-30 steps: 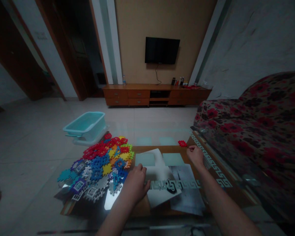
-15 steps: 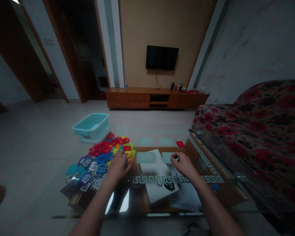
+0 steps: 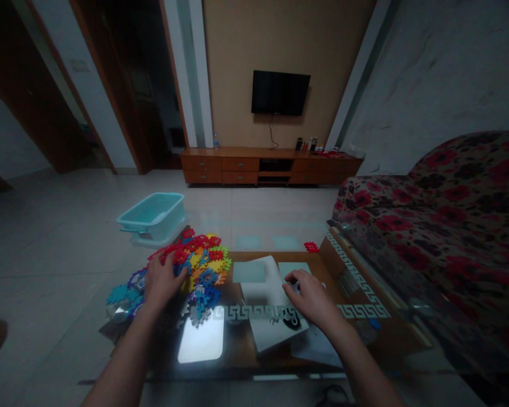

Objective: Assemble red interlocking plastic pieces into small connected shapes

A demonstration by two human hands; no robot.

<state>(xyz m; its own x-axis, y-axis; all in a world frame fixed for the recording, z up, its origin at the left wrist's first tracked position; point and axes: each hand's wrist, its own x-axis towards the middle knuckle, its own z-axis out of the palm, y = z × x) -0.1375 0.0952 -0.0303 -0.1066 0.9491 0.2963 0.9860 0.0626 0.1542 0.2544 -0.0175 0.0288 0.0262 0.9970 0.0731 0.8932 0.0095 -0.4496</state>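
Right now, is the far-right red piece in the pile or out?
Out: the red interlocking piece lies alone, apart from the toy pile.

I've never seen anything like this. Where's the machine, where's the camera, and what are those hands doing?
There is no machine here, just a person's two bare hands. The camera is worn on the person's head and looks forward and down, so every picture shows that one view.

On the glass tabletop lies a pile of colourful toothed pieces. A single red piece lies apart, toward the far right.

The left hand is at the pile, thumb and fingers apart; whether it grips a piece, I cannot tell. The right hand is loosely curled, with nothing visible in it.
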